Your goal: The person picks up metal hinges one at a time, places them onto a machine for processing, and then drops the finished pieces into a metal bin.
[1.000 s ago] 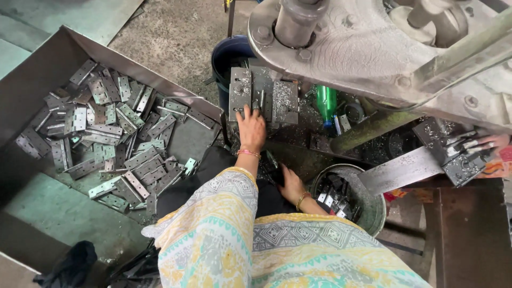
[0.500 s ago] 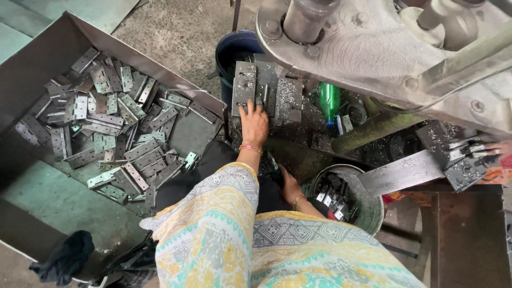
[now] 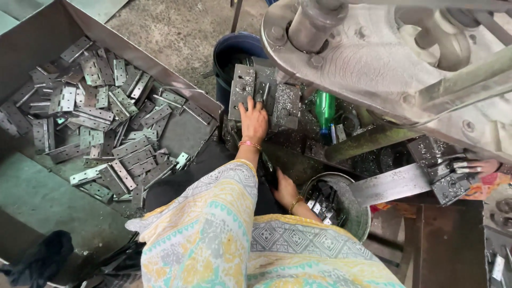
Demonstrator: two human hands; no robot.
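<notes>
Left hand (image 3: 254, 120) spread flat on grey metal plate (image 3: 242, 90) under press; right hand (image 3: 284, 188), grip unclear, beside bucket (image 3: 356, 213) of hinges.

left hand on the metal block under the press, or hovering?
Touching. The head view shows the left hand lying flat on the metal block, fingers spread across its face with no gap visible.

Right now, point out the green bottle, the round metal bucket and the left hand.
green bottle (image 3: 324, 108), head view, on its body.
round metal bucket (image 3: 356, 213), head view, on its inner wall.
left hand (image 3: 254, 120), head view, on its back.
</notes>
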